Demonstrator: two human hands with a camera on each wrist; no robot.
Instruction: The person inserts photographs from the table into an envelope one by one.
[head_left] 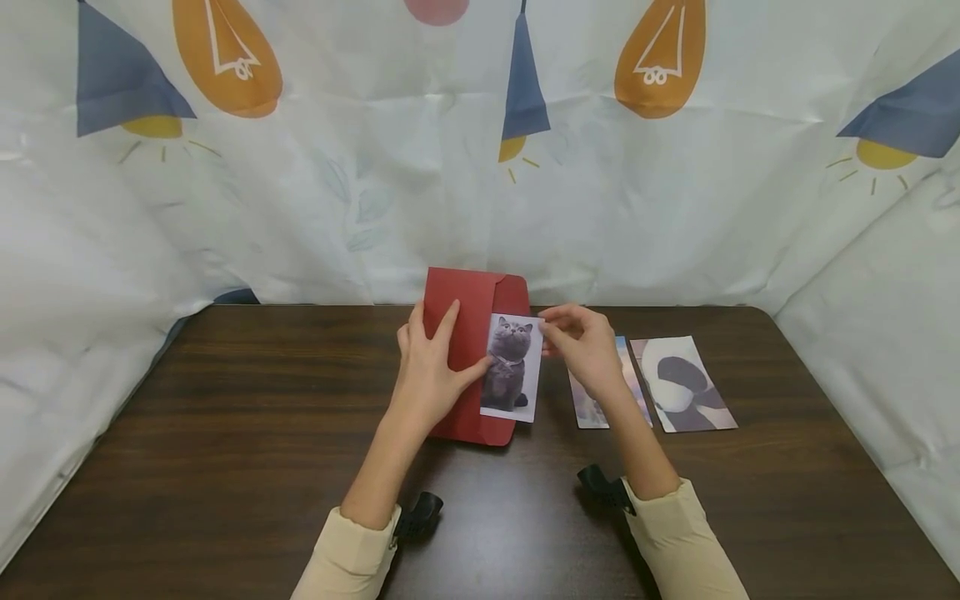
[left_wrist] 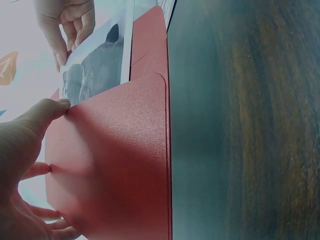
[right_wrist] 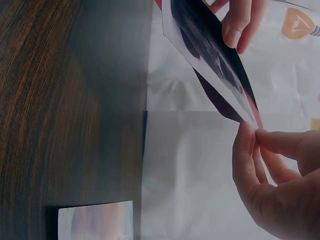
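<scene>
A red envelope [head_left: 467, 287] is at the far middle of the table, its mouth to the right. My left hand [head_left: 429, 367] holds it, fingers spread over its face and thumb beside the mouth. In the left wrist view, that thumb [left_wrist: 52, 107] touches the edge of the pocket. A photo card of a grey cat [head_left: 510, 367] sits at the mouth, one side along the pocket's edge. My right hand [head_left: 588, 346] pinches the card's upper right corner between thumb and fingertips, as the right wrist view shows at the corner [right_wrist: 252, 122].
Two more picture cards lie on the dark wooden table [head_left: 247, 433] to the right: a pastel one [head_left: 588, 408], partly under my right arm, and a grey-and-white one [head_left: 678, 383]. A white cloth [head_left: 420, 208] with lamp prints hangs behind the table.
</scene>
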